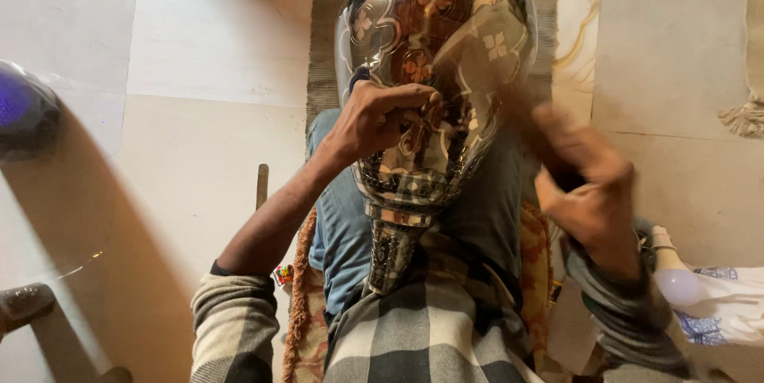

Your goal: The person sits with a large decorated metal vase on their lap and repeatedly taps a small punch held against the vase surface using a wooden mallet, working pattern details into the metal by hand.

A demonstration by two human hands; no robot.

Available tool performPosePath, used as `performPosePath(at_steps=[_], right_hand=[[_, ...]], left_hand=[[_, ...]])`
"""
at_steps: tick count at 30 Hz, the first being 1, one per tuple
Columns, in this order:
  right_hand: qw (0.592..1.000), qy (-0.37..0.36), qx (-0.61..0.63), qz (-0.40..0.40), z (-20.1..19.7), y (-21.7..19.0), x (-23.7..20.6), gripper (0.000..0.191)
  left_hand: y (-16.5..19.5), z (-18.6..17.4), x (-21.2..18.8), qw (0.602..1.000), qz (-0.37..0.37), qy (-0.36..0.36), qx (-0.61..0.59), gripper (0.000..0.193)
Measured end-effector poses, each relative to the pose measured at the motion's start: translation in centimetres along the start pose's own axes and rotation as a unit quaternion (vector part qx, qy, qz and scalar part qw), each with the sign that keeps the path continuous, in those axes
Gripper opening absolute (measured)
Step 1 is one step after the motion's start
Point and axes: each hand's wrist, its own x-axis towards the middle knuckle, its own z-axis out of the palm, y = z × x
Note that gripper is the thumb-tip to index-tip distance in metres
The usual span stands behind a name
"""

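Head camera, looking steeply down, close over lap

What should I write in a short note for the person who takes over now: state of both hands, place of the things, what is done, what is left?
Left hand: fingers curled against the side of the shiny patterned metal vessel, steadying it.
Right hand: blurred beside the vessel's right side; whether it holds anything cannot be told.
Vessel: upright over the lap, narrow neck pointing down toward the checked cloth.
Nearby: white bulb at the right, on the floor.
Done: the surface already shows patterns and shine.
Left: cannot be judged from this view.
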Motion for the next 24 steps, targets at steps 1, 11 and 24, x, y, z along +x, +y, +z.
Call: performPosePath(at_steps=[1,11,24], right_hand=[[0.994,-0.05,-0.092,-0.016,-0.1,0.3,-0.4,0.079],[0.978,0.179,-0.001,-0.106,5.3,2.4,-5.9,0.06],[0.973,0.082,0.161,0.146,8.6,2.5,-7.9,0.041]], left_hand=[[-0.2,-0.1,0.1,1.0,-0.017,-0.023,-0.01,0.032],[-1.1,-0.6,2.2,0.987,0.058,-0.146,-0.043,0.035],[1.2,4.3,-3.8,0.907,-0.175,0.294,-0.248,0.044]])
